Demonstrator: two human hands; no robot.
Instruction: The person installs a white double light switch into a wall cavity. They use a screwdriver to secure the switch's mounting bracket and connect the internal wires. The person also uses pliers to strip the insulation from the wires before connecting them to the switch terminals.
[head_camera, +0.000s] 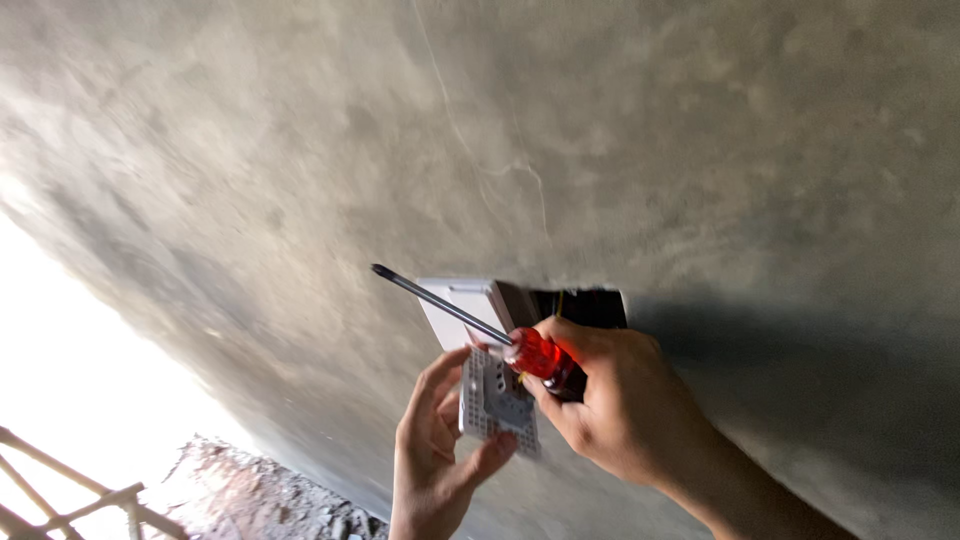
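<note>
My right hand (610, 400) grips a screwdriver (470, 322) by its red handle, with the dark shaft pointing up and to the left. Its fingers also touch a grey-white socket module (497, 398). My left hand (435, 455) holds that module from below and the left, thumb and fingers around its lower edge. Just behind the hands is a dark rectangular wall box opening (590, 305) in the grey plaster. A white cover plate (462, 303) leans at the opening's left side.
A rough grey plastered wall (700, 150) fills most of the view, with a thin crack running down toward the box. Rubble (260, 490) and wooden poles (70, 505) lie at the lower left, beside very bright daylight.
</note>
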